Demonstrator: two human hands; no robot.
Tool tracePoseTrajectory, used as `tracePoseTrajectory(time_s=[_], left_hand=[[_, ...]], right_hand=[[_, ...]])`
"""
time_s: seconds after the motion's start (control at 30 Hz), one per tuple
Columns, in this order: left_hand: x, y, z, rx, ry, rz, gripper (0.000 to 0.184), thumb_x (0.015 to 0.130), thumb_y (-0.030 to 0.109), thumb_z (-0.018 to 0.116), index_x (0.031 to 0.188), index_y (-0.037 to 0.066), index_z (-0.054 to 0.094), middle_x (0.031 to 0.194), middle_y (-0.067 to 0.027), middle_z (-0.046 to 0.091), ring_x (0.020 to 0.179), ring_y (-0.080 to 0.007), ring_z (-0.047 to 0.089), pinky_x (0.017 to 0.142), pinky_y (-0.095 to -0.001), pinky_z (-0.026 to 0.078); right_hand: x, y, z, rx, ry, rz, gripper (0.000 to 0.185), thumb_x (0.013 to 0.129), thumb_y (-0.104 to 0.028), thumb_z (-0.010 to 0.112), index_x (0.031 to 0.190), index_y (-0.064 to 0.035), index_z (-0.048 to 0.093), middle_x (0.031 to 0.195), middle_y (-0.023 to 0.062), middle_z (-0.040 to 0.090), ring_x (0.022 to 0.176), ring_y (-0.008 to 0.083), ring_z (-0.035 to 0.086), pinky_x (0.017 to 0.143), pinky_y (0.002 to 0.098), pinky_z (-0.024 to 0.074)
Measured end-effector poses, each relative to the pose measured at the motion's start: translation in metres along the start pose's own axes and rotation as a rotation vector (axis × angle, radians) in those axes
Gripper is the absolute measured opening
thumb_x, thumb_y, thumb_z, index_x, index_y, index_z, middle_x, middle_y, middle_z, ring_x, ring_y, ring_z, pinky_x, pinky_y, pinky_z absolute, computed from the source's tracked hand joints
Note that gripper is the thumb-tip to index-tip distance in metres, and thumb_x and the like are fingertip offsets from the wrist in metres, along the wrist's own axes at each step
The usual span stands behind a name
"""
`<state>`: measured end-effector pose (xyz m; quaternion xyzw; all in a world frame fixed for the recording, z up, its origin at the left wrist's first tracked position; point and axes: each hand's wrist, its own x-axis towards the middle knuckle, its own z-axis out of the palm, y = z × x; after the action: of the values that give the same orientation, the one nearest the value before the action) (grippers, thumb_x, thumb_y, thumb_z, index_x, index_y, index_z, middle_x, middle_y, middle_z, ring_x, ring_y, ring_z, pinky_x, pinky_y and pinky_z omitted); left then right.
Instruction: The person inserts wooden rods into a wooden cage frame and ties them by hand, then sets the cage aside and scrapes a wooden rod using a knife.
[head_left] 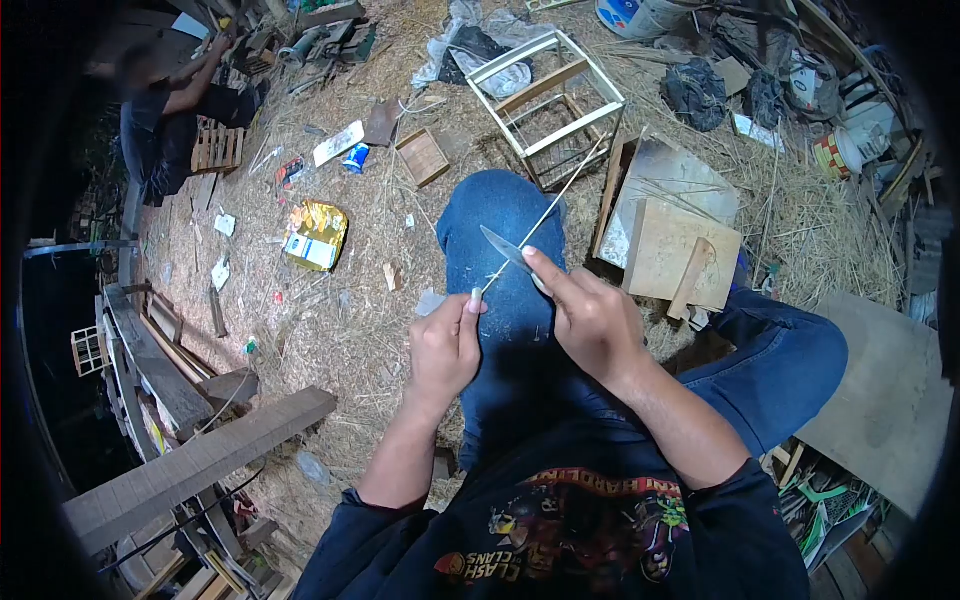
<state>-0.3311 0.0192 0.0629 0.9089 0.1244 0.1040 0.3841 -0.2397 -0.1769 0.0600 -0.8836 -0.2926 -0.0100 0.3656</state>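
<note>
Over my raised knee in blue jeans, my left hand [447, 343] pinches the near end of a thin pale stick [562, 192], thumb on top. The stick slants up and to the right, toward a small wooden frame. My right hand [592, 312] is closed on a knife [503, 245], its index finger stretched along the back of the blade. The blade lies across the stick, just beyond my left thumb. The knife's handle is mostly hidden inside my right hand. Small pale shavings [494, 275] lie on the jeans by the stick.
An open wooden frame [540, 140] stands ahead of my knee. Boards [655, 240] with a knife-shaped wooden piece are at right. A yellow packet [316, 236] and small wooden tray [422, 158] lie on the shaving-strewn ground. A thick beam [200, 465] crosses lower left. Another person [165, 120] sits upper left.
</note>
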Motion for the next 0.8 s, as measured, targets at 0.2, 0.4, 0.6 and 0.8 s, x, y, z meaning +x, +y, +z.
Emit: tracePoseTrajectory(time_s=[0.2,0.4,0.6,0.8], left_hand=[[0.001,0.000,0.006,0.012,-0.006,-0.051,0.018,0.107,0.010,0.062,0.097,-0.001,0.073,0.078,-0.0162,0.075,0.065,-0.0305,0.075,0.059,-0.0399,0.055],[-0.001,-0.007,0.014,-0.049,0.102,0.040,0.022,0.107,0.014,0.063,0.095,-0.001,0.075,0.069,-0.0137,0.070,0.055,-0.0202,0.067,0.054,-0.0349,0.049],[-0.002,-0.003,0.012,-0.063,0.086,-0.005,0.022,0.107,0.014,0.064,0.095,-0.001,0.075,0.069,-0.0126,0.070,0.055,-0.0177,0.065,0.054,-0.0334,0.048],[-0.001,-0.006,0.017,-0.071,0.113,0.020,0.022,0.108,0.012,0.063,0.096,-0.001,0.076,0.063,-0.0087,0.065,0.053,-0.0132,0.060,0.052,-0.0315,0.045]], right_hand=[[-0.010,-0.005,0.004,-0.024,-0.079,-0.019,0.054,0.093,-0.002,0.068,0.141,-0.0277,0.071,0.074,0.0110,0.063,0.062,0.0331,0.067,0.057,0.0463,0.0551],[-0.007,-0.002,0.007,-0.016,0.021,-0.037,0.055,0.093,-0.001,0.067,0.141,-0.0279,0.071,0.071,0.0091,0.058,0.059,0.0321,0.066,0.055,0.0465,0.0551],[-0.009,-0.001,0.008,-0.016,0.007,-0.050,0.057,0.092,-0.002,0.067,0.143,-0.0285,0.069,0.068,0.0077,0.056,0.057,0.0302,0.065,0.053,0.0448,0.0562],[-0.015,-0.011,0.010,-0.031,-0.065,-0.050,0.053,0.093,-0.005,0.069,0.141,-0.0269,0.071,0.071,0.0081,0.061,0.059,0.0322,0.067,0.052,0.0455,0.0557]])
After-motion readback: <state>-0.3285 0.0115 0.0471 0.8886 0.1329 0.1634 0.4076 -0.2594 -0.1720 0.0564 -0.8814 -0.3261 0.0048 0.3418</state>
